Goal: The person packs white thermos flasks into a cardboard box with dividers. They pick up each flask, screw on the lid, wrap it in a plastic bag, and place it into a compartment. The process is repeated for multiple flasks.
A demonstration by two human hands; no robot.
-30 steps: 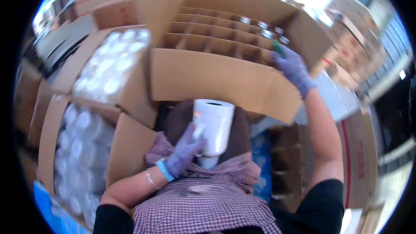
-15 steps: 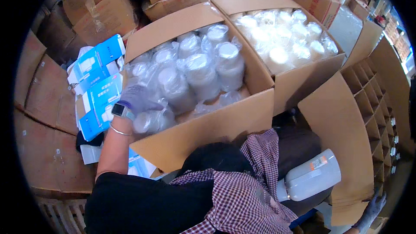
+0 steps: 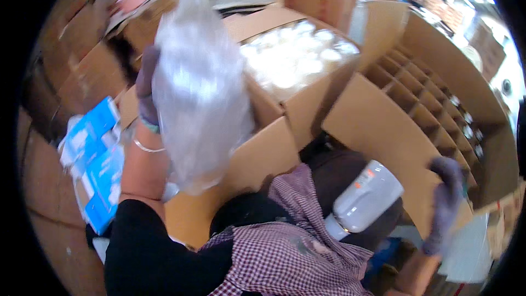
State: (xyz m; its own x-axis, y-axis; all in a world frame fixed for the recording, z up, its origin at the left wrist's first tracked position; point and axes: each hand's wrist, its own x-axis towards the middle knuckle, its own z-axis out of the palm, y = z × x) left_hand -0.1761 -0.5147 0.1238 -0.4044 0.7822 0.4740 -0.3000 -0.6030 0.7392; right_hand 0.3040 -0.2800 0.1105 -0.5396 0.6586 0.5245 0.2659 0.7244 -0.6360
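My left hand (image 3: 147, 85), in a purple-grey glove, is closed on the left side of a clear plastic bag. The bag (image 3: 200, 85) is bulky and held up over the near carton (image 3: 241, 172), hiding most of that carton's inside. Something pale shows through the plastic, but its shape is unclear. My right hand (image 3: 446, 200), also gloved, is smeared by motion beside the flap of the divided carton (image 3: 383, 126), so its fingers cannot be read. A glossy white jug-like vessel (image 3: 368, 197) with an orange label lies tilted across my lap.
Behind the near carton stands another open carton (image 3: 315, 115) of white plastic-wrapped items (image 3: 290, 57). Cardboard dividers (image 3: 419, 96) form cells at the right, with small pale tops in several. Flattened blue-and-white boxes (image 3: 96, 159) lie at the left, beside stacked brown cartons (image 3: 49, 186).
My left hand has lifted the bag up from the near carton. My right hand has risen from the lower right corner, moving up and left. The view has swung to the right.
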